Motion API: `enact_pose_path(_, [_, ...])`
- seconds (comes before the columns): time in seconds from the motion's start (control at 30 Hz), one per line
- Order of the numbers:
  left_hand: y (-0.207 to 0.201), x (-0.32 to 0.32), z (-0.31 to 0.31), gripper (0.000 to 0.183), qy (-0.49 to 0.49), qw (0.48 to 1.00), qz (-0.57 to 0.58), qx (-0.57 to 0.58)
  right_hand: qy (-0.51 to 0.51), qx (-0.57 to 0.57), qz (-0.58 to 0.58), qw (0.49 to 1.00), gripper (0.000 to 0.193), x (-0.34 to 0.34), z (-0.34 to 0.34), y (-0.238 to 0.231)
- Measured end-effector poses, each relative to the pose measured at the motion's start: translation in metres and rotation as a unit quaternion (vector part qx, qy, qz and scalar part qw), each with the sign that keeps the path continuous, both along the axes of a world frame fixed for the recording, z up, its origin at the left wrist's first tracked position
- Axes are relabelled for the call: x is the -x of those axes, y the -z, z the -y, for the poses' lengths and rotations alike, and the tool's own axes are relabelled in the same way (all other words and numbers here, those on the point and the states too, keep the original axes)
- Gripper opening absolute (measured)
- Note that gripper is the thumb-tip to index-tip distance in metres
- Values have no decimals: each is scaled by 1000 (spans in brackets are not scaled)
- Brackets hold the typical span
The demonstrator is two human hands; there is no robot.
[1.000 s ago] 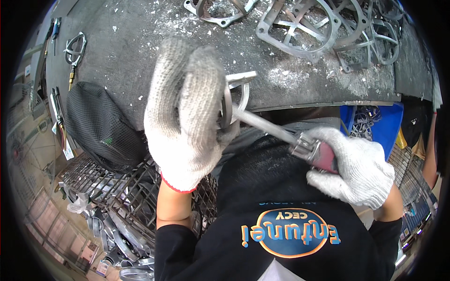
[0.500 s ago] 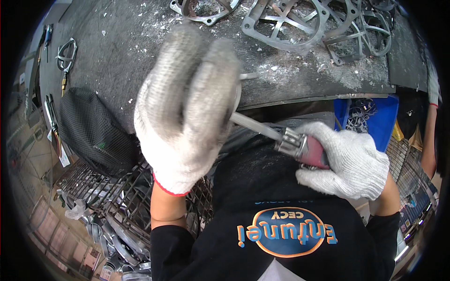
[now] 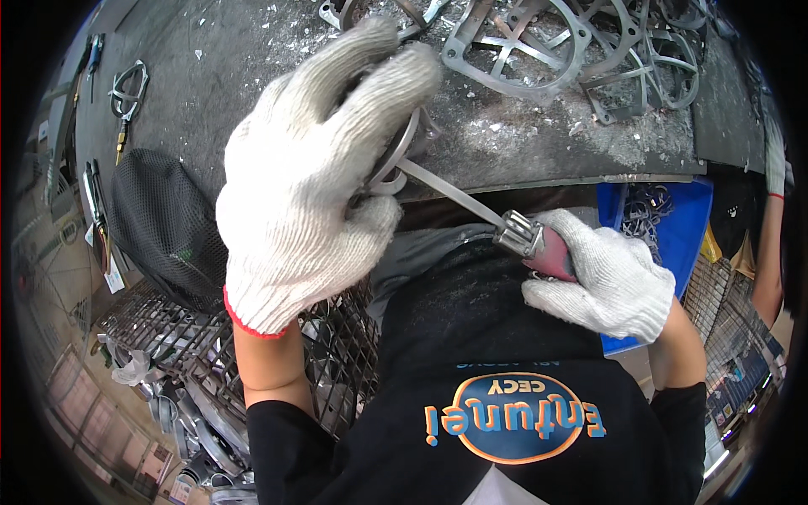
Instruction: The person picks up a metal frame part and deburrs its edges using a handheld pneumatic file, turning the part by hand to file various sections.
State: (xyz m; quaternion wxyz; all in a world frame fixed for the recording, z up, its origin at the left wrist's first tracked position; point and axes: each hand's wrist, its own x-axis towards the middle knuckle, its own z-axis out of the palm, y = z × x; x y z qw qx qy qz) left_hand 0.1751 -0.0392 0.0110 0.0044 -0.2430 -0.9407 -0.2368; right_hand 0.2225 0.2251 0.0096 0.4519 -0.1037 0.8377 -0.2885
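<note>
My left hand [image 3: 303,185], in a white knit glove with a red cuff, is raised over the near edge of the worktable. Its fingers are curled round a ring-shaped metal casting [image 3: 402,150], mostly hidden behind the glove. My gloved right hand [image 3: 610,282] is wrapped round the pink handle of a hand tool [image 3: 551,255] in front of my body. From the tool's ribbed metal collar a flat, file-like blade [image 3: 454,194] runs up and left, its far end touching or passing the ring casting; the exact contact is hidden.
Several spoked metal castings [image 3: 459,61] lie at the back of the dark worktable [image 3: 219,101], among metal flakes. A black mesh bag [image 3: 164,227] is at left above a wire basket [image 3: 345,370] near metal parts. A blue bin [image 3: 680,231] holds metal pieces; another person's arm [image 3: 768,252] shows far right.
My left hand has shifted left and turned, showing more of the ring casting and blade. My right hand with the tool has moved slightly left and up.
</note>
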Motion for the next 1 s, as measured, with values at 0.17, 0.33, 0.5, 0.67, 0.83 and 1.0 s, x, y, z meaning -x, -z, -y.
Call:
enact_pose_path(0.17, [4,5,1,62,47,995,-90,24,-65,-94,-189,975,49,-1,-3,4])
enact_pose_path(0.33, [4,14,5,63,84,994,-44,48,-80,-134,-272,950,41,12,1,0])
enact_pose_path(0.5, [10,16,6,64,91,994,-51,27,-84,-145,-218,961,45,-3,8,-2])
enact_pose_path(0.67, [17,28,14,61,105,994,-24,1,-53,-136,-351,925,42,15,-6,5])
enact_pose_path(0.83, [28,38,20,61,129,991,-24,-19,-68,-206,-263,940,52,19,8,-13])
enact_pose_path(1.0, [26,33,22,60,120,993,0,-6,-115,-191,-233,947,52,23,0,-17])
